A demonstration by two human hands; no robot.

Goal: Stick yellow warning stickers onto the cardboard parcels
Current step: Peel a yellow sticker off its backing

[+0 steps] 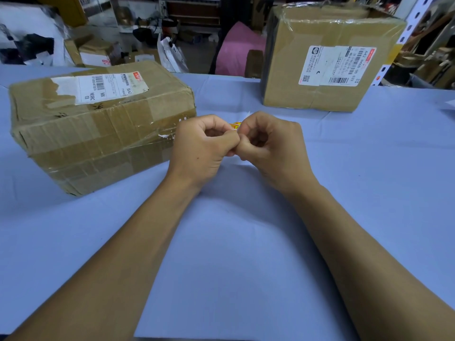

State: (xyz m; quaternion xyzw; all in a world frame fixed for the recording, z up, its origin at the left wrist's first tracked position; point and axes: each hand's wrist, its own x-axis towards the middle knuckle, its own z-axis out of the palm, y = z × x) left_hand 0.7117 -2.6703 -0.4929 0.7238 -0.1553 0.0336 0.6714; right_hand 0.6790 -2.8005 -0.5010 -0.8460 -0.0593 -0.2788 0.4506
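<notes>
- Sticker (234, 126): we see only a small yellow and red scrap of it, showing between our two hands above the middle of the table; the rest is hidden behind the fingers.
- Our left hand (203, 148) has its fingers curled in, and its thumb and fingertips pinch the sticker from the left.
- Our right hand (272, 146) is curled the same way and pinches the sticker from the right; the two thumbs touch each other at the middle.
- Both forearms reach in from the bottom corners and meet at the hands, which hang over the blue cloth (246, 254) that covers the table.
- We see a long parcel (98, 129) lying flat on the cloth just beside our left hand, wrapped in clear tape, with a white shipping label (110, 87) on its top face.
- We see a taller parcel (325, 62) standing at the far right of the table, well apart from our hands, with a white label (334, 66) on the side facing us.
- Neither parcel shows a yellow sticker on the faces we can see.
- Behind the table we see a dim storeroom with more boxes (96, 51), bags and a pink bundle (240, 52).
</notes>
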